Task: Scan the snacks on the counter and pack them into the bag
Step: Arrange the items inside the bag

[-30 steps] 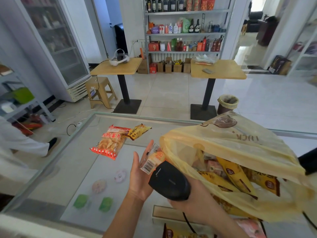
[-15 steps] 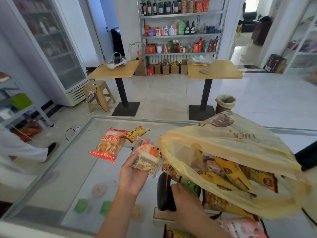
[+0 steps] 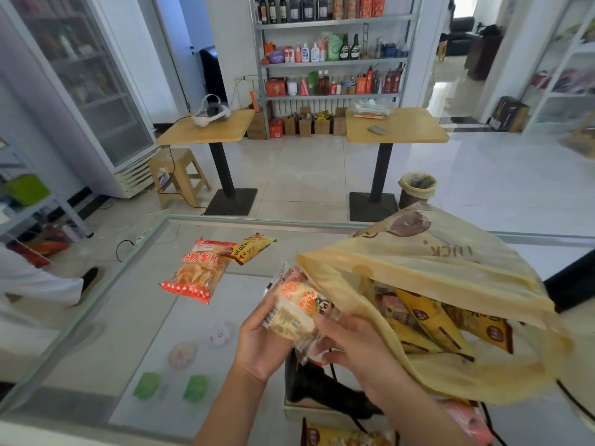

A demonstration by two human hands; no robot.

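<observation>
My left hand (image 3: 262,341) and my right hand (image 3: 352,342) both grip a clear-wrapped snack pack (image 3: 294,309) with a barcode, held just at the open mouth of the yellow plastic bag (image 3: 428,272). Several yellow and red snack packets (image 3: 428,320) lie inside the bag. On the glass counter (image 3: 96,304) to the left lie a red-and-clear chips bag (image 3: 198,270) and a small yellow snack packet (image 3: 252,247), side by side. The black barcode scanner (image 3: 317,386) rests on a box below my hands.
Another yellow snack packet (image 3: 338,437) and a pink one (image 3: 467,420) lie at the near edge. A black cable (image 3: 576,403) runs along the right. Beyond the counter stand two wooden tables (image 3: 402,128), a bin (image 3: 417,188) and stocked shelves. A person's leg (image 3: 48,284) shows at left.
My right hand put the scanner down on the box and took hold of the snack pack. Both hands moved the pack right, up to the bag's mouth.
</observation>
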